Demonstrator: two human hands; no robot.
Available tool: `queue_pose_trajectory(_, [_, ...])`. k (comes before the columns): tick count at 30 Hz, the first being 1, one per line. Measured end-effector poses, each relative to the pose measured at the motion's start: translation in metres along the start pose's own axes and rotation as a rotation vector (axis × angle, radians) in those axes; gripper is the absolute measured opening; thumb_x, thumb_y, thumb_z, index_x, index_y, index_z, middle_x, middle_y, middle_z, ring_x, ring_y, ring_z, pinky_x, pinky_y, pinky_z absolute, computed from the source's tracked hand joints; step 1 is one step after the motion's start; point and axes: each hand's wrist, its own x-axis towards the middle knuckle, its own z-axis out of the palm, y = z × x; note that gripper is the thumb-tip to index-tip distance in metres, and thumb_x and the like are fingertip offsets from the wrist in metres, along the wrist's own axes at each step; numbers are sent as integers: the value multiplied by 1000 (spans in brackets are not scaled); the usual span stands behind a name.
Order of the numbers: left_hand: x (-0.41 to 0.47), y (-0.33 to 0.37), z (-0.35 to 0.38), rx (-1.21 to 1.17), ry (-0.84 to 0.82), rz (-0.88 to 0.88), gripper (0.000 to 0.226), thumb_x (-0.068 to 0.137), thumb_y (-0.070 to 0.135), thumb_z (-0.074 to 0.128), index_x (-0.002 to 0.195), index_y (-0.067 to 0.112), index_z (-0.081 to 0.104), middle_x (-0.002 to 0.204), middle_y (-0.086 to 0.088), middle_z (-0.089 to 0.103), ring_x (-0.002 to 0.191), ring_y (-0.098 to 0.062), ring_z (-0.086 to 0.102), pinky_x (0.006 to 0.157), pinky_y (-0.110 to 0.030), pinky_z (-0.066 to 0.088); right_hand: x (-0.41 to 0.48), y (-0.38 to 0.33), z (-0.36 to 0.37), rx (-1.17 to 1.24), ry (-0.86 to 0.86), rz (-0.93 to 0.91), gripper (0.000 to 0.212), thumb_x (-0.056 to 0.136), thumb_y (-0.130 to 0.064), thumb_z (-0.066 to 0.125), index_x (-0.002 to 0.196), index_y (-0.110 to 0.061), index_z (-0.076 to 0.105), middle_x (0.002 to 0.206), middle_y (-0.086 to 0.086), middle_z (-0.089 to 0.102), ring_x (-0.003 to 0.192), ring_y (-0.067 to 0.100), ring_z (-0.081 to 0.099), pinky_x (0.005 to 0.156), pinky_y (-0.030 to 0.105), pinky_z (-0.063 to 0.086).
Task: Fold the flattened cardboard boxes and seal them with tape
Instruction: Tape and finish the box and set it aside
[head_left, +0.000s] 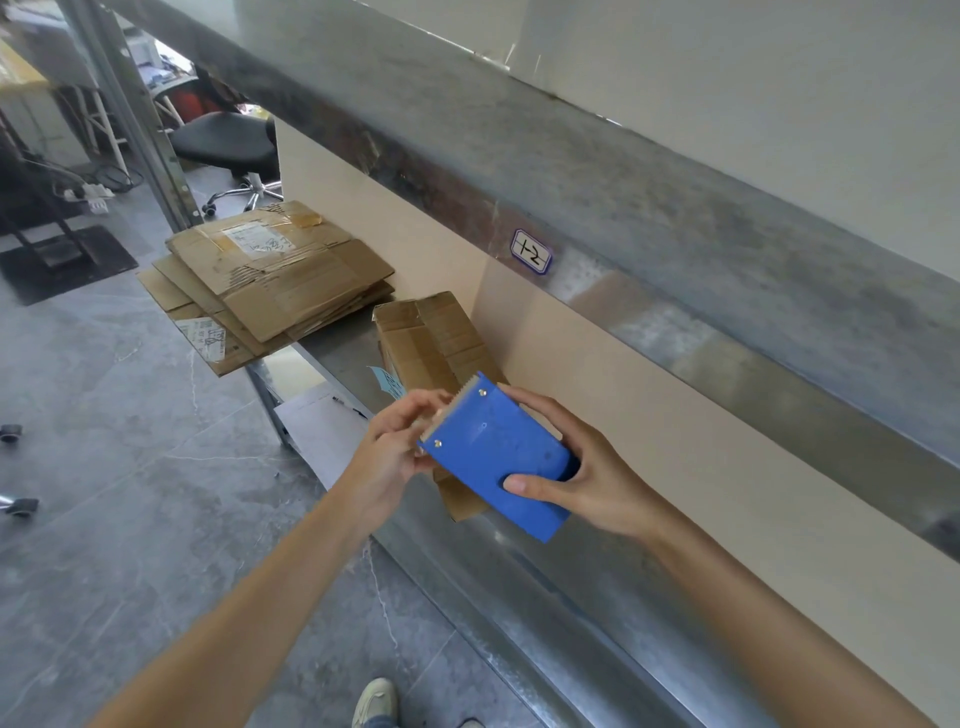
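Your right hand (587, 473) grips the blue tape dispenser (493, 457) steady so your left hand (392, 452) can pinch at its toothed edge, probably to free the tape end.

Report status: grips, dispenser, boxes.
Right grip holds blue tape dispenser. Left grip pinches at its toothed edge. Box on shelf beneath, flattened stack beyond. Nothing in the way.
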Motion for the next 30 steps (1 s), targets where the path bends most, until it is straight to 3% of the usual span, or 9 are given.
queue_pose_trajectory(3, [1, 9, -5, -32, -13, 43, 8, 88, 21, 63, 81, 22, 65, 100, 5, 71, 85, -8, 67, 60, -22, 52, -5, 0, -5, -59, -8, -7, 73, 86, -12, 77, 143, -41, 44, 138, -12, 57, 121, 15, 61, 91, 28, 54])
queue_pose_trajectory(6, [-1, 10, -2, -15, -6, 73, 9, 92, 18, 64, 85, 18, 59, 100, 4, 70, 90, -8, 67, 63, -23, 53, -4, -1, -10, -181, -22, -3, 74, 85, -18, 79, 143, -48, 41, 136, -17, 57, 119, 14, 61, 93, 37, 56])
queue_pose_trajectory(11, [-1, 8, 13, 25, 124, 127, 10, 97, 7, 58, 88, 13, 58, 92, 3, 72, 82, -8, 66, 61, -21, 51, 0, -6, -16, -353, -7, -10, 74, 83, -34, 78, 140, -58, 37, 128, -16, 61, 105, 20, 66, 86, 50, 56])
queue_pose_trajectory(17, [2, 15, 13, -4, 217, 160, 37, 88, -2, 67, 106, 23, 47, 82, -4, 70, 72, -14, 65, 59, -23, 52, 0, -5, -11, -345, -24, -27, 74, 84, -33, 78, 141, -57, 37, 129, -14, 61, 109, 22, 65, 88, 51, 56])
queue_pose_trajectory(22, [-1, 21, 7, 245, 140, 206, 18, 90, 7, 70, 88, 25, 72, 84, 6, 71, 74, -7, 69, 62, -20, 54, -4, 0, -12, -459, -45, -58, 75, 82, -46, 75, 142, -60, 32, 127, -28, 57, 102, 13, 66, 84, 43, 57])
queue_pose_trajectory(27, [2, 23, 5, 461, 136, 345, 15, 92, 2, 67, 86, 15, 68, 84, 6, 70, 76, -6, 68, 69, -15, 53, -4, 5, -12, -507, -64, -70, 77, 83, -47, 73, 143, -63, 28, 127, -33, 55, 100, 11, 66, 84, 38, 57])
queue_pose_trajectory(30, [3, 21, 4, 604, 151, 422, 19, 91, 1, 67, 84, 19, 67, 82, 8, 70, 83, -8, 65, 80, -20, 51, -3, 4, -12, -570, -60, -87, 75, 82, -54, 69, 142, -66, 25, 120, -31, 57, 89, 11, 65, 79, 35, 56])
